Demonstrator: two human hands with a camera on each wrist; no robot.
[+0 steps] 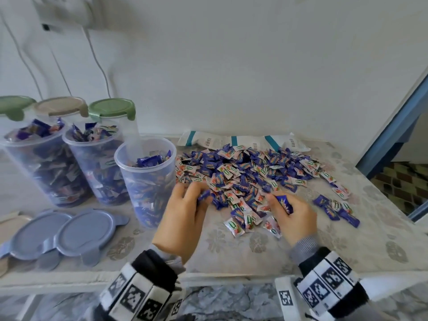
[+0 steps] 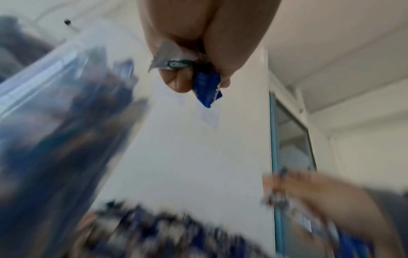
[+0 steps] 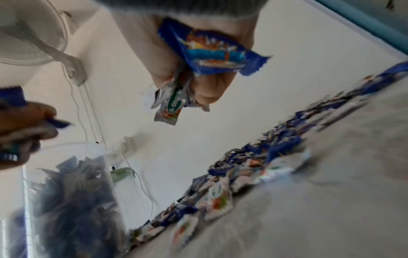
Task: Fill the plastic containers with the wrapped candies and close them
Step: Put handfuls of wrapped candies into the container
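A heap of blue and white wrapped candies [image 1: 250,172] lies on the table. Three clear plastic containers stand at the left, all open and holding candies; the nearest container [image 1: 146,179] is beside my left hand [image 1: 192,198]. That hand grips a few candies [image 2: 198,76] at the heap's near left edge. My right hand [image 1: 284,209] holds a bunch of candies [image 3: 198,59] over the heap's near side, a blue wrapper sticking out between its fingers. Two blue lids [image 1: 67,235] lie flat at the front left.
Closed containers with green [image 1: 111,110] and beige [image 1: 60,106] lids stand behind the open ones. Flat white candy bags [image 1: 243,141] lie behind the heap by the wall. Cables hang down the wall at the left. A blue door frame [image 1: 393,126] stands at the right.
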